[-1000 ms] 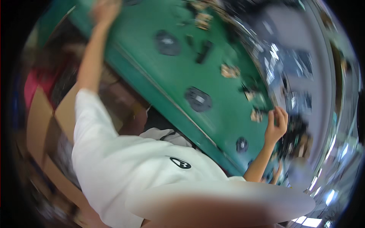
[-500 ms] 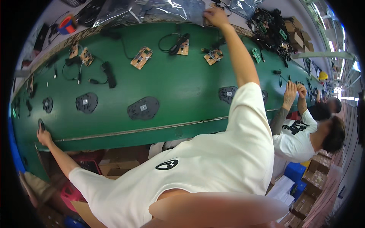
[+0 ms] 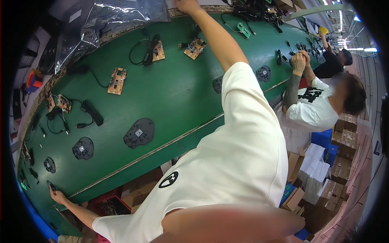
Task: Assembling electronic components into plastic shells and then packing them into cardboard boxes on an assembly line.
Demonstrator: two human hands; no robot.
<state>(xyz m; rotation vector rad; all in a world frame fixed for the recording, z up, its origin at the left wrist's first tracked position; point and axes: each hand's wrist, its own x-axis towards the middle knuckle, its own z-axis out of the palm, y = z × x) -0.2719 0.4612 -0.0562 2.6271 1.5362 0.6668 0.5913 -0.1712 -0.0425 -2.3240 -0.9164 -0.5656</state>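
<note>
At the left end of the green bench (image 3: 170,103), my left hand (image 3: 58,197) is closed on the edge of a small dark plastic base (image 3: 50,185), which lies at the bench's surface. Along the bench beside it are more dark grey rounded plastic bases: a small one (image 3: 49,165), a wider one (image 3: 83,148) and a large one (image 3: 139,133), each with a pale square in its middle. My right arm stretches across to the far edge. There my right hand (image 3: 187,5) is near a clear plastic sheet (image 3: 129,12), its fingers cut off by the picture's top.
Brown circuit boards with cables, one board (image 3: 117,81) among them, lie mid-bench. A green board (image 3: 243,30) and a tangle of black cables (image 3: 255,10) are at the far right. A co-worker (image 3: 316,93) sits to my right. Cardboard boxes (image 3: 344,150) are stacked behind.
The view has turned, so the bench now slants up to the right. My right hand appears further left along the far edge, partly out of the picture. My left hand remains at the dark base.
</note>
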